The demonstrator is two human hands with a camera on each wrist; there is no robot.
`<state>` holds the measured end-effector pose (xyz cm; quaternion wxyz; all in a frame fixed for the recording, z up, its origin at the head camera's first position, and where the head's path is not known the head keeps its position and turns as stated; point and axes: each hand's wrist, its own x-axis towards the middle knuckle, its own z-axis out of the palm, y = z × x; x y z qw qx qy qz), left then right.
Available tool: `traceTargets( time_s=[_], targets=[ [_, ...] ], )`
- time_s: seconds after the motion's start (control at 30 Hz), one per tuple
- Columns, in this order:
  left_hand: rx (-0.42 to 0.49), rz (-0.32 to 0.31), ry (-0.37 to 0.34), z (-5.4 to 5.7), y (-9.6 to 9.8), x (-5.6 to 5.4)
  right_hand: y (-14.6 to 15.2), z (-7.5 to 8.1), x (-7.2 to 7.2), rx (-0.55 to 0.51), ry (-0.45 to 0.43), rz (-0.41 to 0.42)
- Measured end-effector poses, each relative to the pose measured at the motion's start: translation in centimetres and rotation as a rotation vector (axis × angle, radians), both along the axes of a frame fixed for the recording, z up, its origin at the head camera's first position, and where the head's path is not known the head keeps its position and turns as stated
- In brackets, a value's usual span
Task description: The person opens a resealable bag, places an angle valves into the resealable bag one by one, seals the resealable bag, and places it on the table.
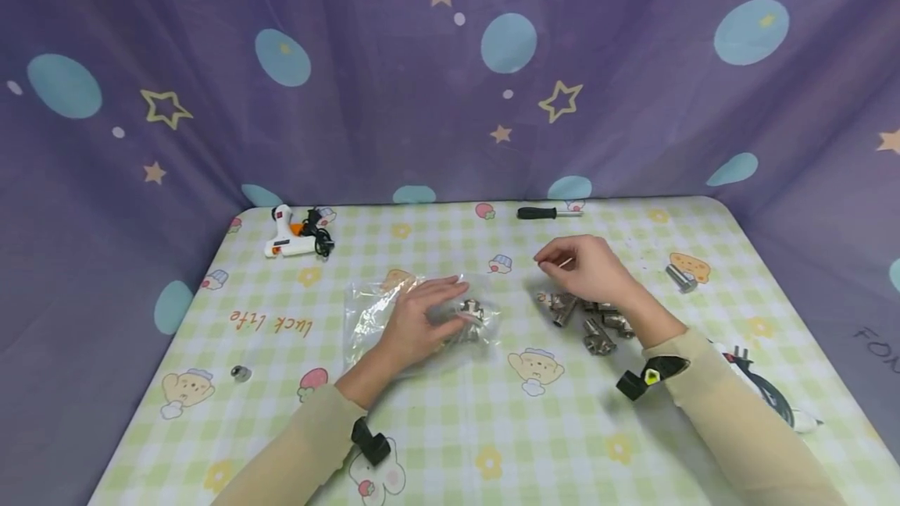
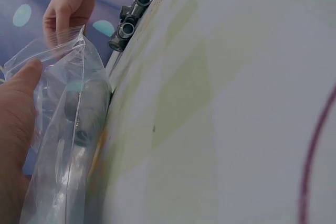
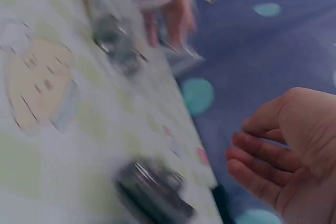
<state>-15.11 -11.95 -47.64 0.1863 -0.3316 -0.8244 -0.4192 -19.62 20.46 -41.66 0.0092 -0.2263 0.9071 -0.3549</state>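
Note:
My left hand (image 1: 415, 325) holds a clear plastic bag (image 1: 362, 317) near its mouth, the thumb against the film in the left wrist view. Inside the bag lies at least one shiny metal pipe fitting (image 1: 473, 308), blurred by the plastic. To the right, my right hand (image 1: 596, 268) hovers over a small group of similar metal fittings (image 1: 599, 340). Its fingers (image 3: 262, 153) are loosely bent with nothing between them, as the right wrist view shows. One fitting (image 3: 149, 190) appears blurred below that hand.
At the back left lies a white glue gun (image 1: 295, 244) with a black cord. A screwdriver (image 1: 537, 213) lies along the back edge. One metal cylinder (image 1: 680, 278) is at right, a small metal piece (image 1: 241, 373) at left. A corded tool (image 1: 766, 389) is partly hidden by the right sleeve.

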Motion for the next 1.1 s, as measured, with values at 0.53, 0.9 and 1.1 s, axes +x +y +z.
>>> traceTargets(
  time_s=[0.53,0.9,1.1],
  targets=[
    [-0.004,0.013,-0.032,0.1,0.6,0.1,5.7,0.1,0.3,0.351,-0.073,0.128],
    [-0.010,0.010,-0.053,0.1,0.9,0.0,5.8,-0.2,0.3,0.422,-0.050,0.184],
    [-0.021,0.030,-0.050,0.1,0.6,0.3,5.1,0.2,0.1,0.397,-0.013,0.194]
  ],
)
